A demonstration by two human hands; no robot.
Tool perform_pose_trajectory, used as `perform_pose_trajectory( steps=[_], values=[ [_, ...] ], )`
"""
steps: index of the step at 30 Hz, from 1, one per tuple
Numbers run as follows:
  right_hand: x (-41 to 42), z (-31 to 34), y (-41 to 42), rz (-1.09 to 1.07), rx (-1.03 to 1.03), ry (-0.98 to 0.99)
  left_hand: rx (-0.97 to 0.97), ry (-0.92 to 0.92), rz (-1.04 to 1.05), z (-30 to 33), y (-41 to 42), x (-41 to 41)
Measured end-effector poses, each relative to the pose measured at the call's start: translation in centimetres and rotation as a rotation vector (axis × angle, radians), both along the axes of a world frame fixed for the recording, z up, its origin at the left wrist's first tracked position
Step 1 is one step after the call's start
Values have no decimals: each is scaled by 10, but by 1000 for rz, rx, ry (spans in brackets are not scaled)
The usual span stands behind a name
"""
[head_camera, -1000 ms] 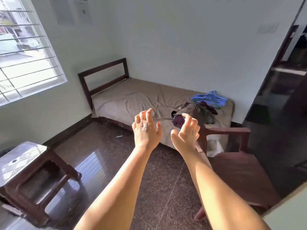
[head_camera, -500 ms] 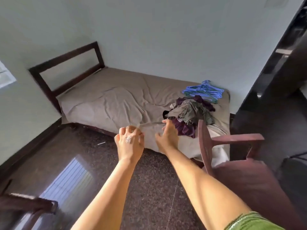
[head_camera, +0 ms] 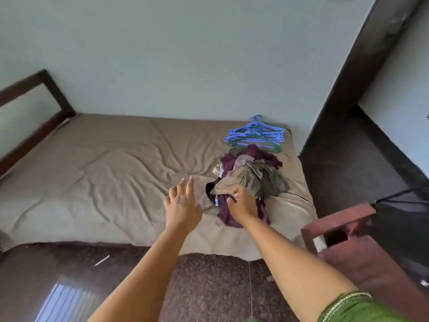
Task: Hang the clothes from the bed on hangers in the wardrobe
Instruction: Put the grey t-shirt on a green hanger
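You are at the very start, as far as I can judge: nothing is hung yet. The clothes [head_camera: 249,180] lie in one crumpled heap on the bed [head_camera: 104,173], near its right end, and the hangers [head_camera: 255,135] sit in a stack just behind the heap, none carrying a garment. Your right hand [head_camera: 242,203] is on the front of the heap, fingers curling into the olive cloth, though I cannot tell whether it has a firm hold. Your left hand [head_camera: 182,205] hovers beside it, fingers spread, holding nothing. The wardrobe is not plainly in view.
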State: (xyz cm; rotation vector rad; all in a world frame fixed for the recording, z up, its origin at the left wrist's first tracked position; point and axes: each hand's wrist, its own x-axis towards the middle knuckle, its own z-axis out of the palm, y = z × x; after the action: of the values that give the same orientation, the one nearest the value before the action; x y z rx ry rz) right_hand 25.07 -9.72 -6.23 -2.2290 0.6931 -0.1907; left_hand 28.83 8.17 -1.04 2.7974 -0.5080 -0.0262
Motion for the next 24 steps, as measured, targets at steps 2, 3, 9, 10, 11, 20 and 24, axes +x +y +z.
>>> perform_pose_trajectory(
  steps=[2,3,9,10,11,20,24],
  values=[
    [27,-8,-18,-89,66,65,-18,29,-33,-2,-19,39],
    [39,-13,-28,-114,69,90,-25,29,-55,-5,-31,55],
    [122,-55,-99,-176,60,190,-20,68,-200,-34,-111,151],
    [140,-63,-113,-157,57,213,-11,74,-223,-40,-125,168],
    [157,-70,-128,-138,51,245,-2,87,-237,-47,-140,184],
    [254,-134,-227,161,-156,794,74,147,-365,-94,-229,305],
    [273,-157,-232,50,-134,785,14,233,-334,-113,-244,342]
  ],
)
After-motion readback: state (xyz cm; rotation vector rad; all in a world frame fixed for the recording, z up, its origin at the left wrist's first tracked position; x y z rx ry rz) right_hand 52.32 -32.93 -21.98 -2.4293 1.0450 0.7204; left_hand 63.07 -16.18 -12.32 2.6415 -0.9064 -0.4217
